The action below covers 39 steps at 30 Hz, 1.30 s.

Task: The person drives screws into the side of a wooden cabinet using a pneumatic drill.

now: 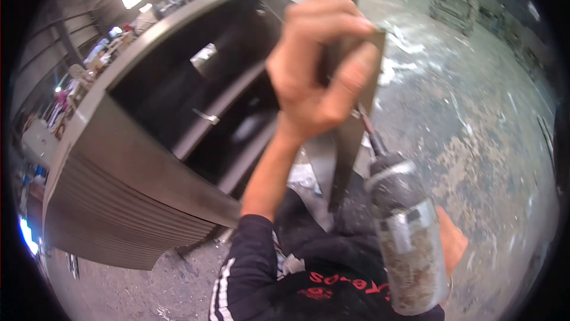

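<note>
My left hand [320,65] is raised in front of a large grey-brown metal cabinet [142,143]. Its thumb and fingers close at the upper edge of a narrow metal panel [344,149], which stands out from the cabinet's right side. My right hand [452,241], mostly hidden behind the tool, grips a power screwdriver [409,244] with a worn, taped body. The bit points up and left, its tip close to the panel edge below my left thumb. Whether the tip touches anything, or a small part sits between my left fingers, I cannot make out.
Inside the cabinet are dark shelves [222,98] and a rectangular cut-out [203,57]; louvred ribs line its lower left side. The worn concrete floor [469,160] spreads to the right. A cart-like frame [454,0] stands far back, and cluttered items line the left.
</note>
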Each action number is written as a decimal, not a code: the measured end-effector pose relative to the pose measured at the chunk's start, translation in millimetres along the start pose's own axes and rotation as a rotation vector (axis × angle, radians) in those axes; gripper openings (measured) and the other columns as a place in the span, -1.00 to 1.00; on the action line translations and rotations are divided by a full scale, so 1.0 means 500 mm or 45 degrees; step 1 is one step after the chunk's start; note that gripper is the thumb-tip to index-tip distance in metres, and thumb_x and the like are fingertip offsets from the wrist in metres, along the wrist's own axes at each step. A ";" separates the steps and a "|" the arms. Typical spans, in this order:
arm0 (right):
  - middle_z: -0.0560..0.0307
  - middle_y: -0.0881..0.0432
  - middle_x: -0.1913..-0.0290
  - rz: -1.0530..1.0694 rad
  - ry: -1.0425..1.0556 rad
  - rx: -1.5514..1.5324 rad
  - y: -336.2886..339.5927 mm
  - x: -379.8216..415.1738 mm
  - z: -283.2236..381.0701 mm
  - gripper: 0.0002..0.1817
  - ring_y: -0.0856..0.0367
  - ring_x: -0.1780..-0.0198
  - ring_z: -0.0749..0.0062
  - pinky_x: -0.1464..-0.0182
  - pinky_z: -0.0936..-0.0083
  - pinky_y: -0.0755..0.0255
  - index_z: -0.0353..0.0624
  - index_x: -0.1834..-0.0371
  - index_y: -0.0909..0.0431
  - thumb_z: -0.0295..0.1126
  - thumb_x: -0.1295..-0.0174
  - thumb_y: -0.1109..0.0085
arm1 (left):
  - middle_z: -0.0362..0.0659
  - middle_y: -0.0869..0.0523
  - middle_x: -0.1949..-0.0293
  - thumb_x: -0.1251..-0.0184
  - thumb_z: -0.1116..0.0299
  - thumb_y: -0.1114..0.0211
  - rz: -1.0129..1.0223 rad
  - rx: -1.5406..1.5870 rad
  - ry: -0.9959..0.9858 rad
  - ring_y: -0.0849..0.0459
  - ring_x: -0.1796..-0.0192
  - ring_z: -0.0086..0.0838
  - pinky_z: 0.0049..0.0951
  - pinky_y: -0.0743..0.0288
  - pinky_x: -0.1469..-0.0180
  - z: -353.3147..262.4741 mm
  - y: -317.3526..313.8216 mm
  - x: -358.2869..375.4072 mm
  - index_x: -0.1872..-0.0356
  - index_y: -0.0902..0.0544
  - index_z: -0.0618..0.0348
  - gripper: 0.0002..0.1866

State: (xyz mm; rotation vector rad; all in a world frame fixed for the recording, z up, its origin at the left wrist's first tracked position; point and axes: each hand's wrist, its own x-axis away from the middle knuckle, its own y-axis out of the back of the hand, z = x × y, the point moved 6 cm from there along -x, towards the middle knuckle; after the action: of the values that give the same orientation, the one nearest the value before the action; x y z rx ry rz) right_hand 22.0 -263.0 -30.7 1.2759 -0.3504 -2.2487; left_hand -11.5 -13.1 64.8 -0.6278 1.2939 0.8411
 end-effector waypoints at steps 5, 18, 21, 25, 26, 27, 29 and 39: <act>-0.10 -0.61 0.07 -0.023 -0.069 0.239 -0.008 0.030 -0.042 -0.54 -0.64 0.08 0.12 0.05 0.34 -0.49 -0.30 0.04 -0.60 -0.44 0.07 -0.44 | 0.08 -0.72 0.18 -0.14 0.55 -0.33 -0.027 -0.101 -0.113 -0.69 0.12 -0.25 -0.31 -0.56 -0.03 -0.009 0.004 -0.010 0.08 -0.61 0.32 -0.71; -0.09 -0.64 0.15 0.008 -0.100 0.380 0.024 0.028 -0.044 -0.60 -0.65 0.18 0.08 0.15 0.33 -0.49 -0.28 0.14 -0.63 -0.43 0.11 -0.44 | 0.17 -0.68 0.04 -0.28 0.63 -0.27 -0.083 0.179 -0.005 -0.69 0.12 -0.35 -0.42 -0.56 0.03 0.008 -0.008 0.008 -0.02 -0.54 0.38 -0.71; -0.09 -0.64 0.16 0.051 -0.017 0.250 0.029 -0.017 -0.011 -0.61 -0.66 0.19 0.09 0.16 0.34 -0.50 -0.29 0.14 -0.63 -0.43 0.11 -0.43 | 0.18 -0.68 0.04 -0.27 0.63 -0.26 -0.043 0.092 -0.014 -0.70 0.12 -0.35 -0.41 -0.57 0.03 0.001 -0.004 0.007 -0.03 -0.54 0.39 -0.70; -0.09 -0.65 0.18 0.079 -0.009 0.213 0.022 -0.032 0.000 -0.62 -0.67 0.21 0.09 0.18 0.35 -0.50 -0.30 0.15 -0.64 -0.44 0.10 -0.43 | 0.16 -0.68 0.03 -0.27 0.64 -0.26 -0.026 0.067 -0.050 -0.69 0.10 -0.36 -0.41 -0.56 0.00 0.001 0.003 0.005 -0.03 -0.54 0.38 -0.70; -0.09 -0.65 0.18 0.090 -0.011 0.203 0.016 -0.033 -0.002 -0.62 -0.67 0.21 0.09 0.18 0.35 -0.50 -0.30 0.16 -0.64 -0.44 0.10 -0.43 | 0.16 -0.68 0.03 -0.27 0.64 -0.26 -0.040 0.092 -0.042 -0.69 0.09 -0.36 -0.41 -0.56 -0.01 0.001 0.005 0.006 -0.03 -0.55 0.38 -0.70; -0.09 -0.65 0.18 0.096 -0.011 0.197 0.016 -0.034 0.000 -0.62 -0.67 0.22 0.10 0.19 0.35 -0.51 -0.30 0.16 -0.64 -0.44 0.10 -0.42 | 0.15 -0.68 0.03 -0.27 0.64 -0.26 -0.065 0.142 -0.015 -0.69 0.08 -0.36 -0.41 -0.55 -0.02 0.002 0.004 0.007 -0.03 -0.55 0.38 -0.70; -0.09 -0.66 0.19 0.108 -0.011 0.189 0.012 -0.038 0.004 -0.63 -0.67 0.22 0.10 0.19 0.35 -0.51 -0.31 0.16 -0.64 -0.45 0.10 -0.42 | 0.14 -0.68 0.03 -0.26 0.65 -0.26 -0.095 0.189 0.016 -0.69 0.07 -0.36 -0.41 -0.54 -0.05 0.003 0.002 0.010 -0.02 -0.55 0.38 -0.70; -0.10 -0.67 0.22 0.133 -0.017 0.159 0.005 -0.045 0.013 -0.66 -0.69 0.26 0.11 0.24 0.37 -0.52 -0.33 0.19 -0.65 -0.46 0.09 -0.41 | 0.10 -0.72 0.19 -0.16 0.59 -0.34 -0.183 0.162 -0.204 -0.69 0.19 -0.33 -0.37 -0.55 0.04 0.016 0.006 0.001 0.11 -0.64 0.40 -0.75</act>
State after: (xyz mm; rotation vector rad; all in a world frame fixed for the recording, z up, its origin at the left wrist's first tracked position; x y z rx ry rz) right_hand 26.4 -252.5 -10.1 1.2747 -0.5569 -2.1776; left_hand -9.5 -5.1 66.1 -0.5342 1.1337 0.6716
